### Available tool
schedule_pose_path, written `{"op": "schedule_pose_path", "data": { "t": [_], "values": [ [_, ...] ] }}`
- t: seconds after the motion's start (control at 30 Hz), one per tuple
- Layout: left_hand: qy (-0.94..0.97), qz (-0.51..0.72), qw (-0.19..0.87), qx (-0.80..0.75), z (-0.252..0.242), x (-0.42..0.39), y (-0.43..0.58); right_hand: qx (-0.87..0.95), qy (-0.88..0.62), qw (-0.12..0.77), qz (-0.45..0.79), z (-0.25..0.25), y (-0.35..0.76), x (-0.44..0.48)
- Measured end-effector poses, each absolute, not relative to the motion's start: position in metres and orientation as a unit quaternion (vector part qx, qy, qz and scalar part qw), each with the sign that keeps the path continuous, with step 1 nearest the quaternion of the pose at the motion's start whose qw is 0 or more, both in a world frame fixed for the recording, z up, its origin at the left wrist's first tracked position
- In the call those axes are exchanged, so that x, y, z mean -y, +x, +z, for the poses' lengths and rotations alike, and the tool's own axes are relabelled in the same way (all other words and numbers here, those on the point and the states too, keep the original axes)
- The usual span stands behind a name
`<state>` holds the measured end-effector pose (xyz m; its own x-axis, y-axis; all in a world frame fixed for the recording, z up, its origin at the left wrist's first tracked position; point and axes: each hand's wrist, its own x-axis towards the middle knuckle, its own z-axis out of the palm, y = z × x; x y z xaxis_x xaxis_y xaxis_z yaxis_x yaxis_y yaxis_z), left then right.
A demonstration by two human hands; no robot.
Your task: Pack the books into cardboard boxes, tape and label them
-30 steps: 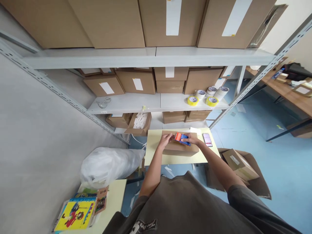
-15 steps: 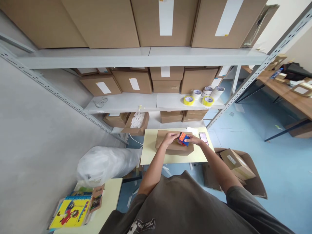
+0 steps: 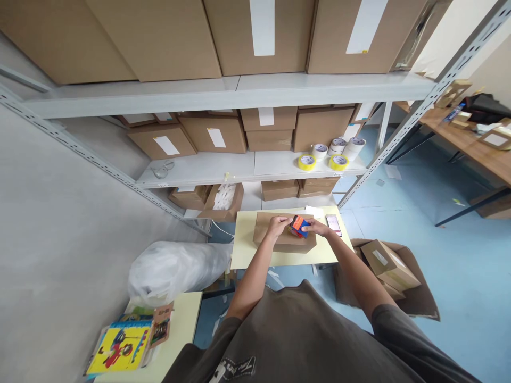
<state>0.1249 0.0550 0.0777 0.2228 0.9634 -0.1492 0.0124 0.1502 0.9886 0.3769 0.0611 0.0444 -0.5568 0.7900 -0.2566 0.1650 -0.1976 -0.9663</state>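
A flat brown cardboard box (image 3: 268, 234) lies on a small pale yellow table (image 3: 247, 250). My right hand (image 3: 315, 227) is closed round a blue and orange tape dispenser (image 3: 299, 225) held on top of the box. My left hand (image 3: 278, 225) rests on the box lid just left of the dispenser, its fingers curled toward it. A phone (image 3: 332, 224) lies on the table to the right of the box.
Grey metal shelving (image 3: 239, 90) holds many cardboard boxes and several tape rolls (image 3: 338, 161). An open carton with boxes (image 3: 389, 271) stands on the blue floor at right. A white plastic bag (image 3: 175, 268) lies at left, books (image 3: 120, 348) on a nearer table, a wooden desk (image 3: 475, 143) far right.
The dispenser has shifted slightly along the box lid and turned more upright, and my left hand has closed in on it. My view has drifted a little to the right.
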Motion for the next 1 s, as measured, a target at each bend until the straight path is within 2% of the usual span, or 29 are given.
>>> {"op": "schedule_pose_path", "data": {
  "t": [0.17, 0.4, 0.6, 1.0],
  "values": [
    [0.456, 0.425, 0.616, -0.482, 0.073, -0.051, 0.130, 0.580, -0.407, 0.237, 0.664, 0.044, 0.376, -0.061],
    [0.401, 0.393, 0.677, -0.476, 0.077, -0.051, 0.126, 0.595, -0.389, 0.236, 0.662, 0.043, 0.376, -0.060],
    [0.443, 0.402, 0.673, -0.435, 0.081, -0.048, 0.122, 0.593, -0.387, 0.240, 0.663, 0.042, 0.373, -0.060],
    [0.402, 0.439, 0.654, -0.467, 0.070, -0.051, 0.121, 0.600, -0.405, 0.248, 0.643, 0.053, 0.361, -0.056]
  ]
}}
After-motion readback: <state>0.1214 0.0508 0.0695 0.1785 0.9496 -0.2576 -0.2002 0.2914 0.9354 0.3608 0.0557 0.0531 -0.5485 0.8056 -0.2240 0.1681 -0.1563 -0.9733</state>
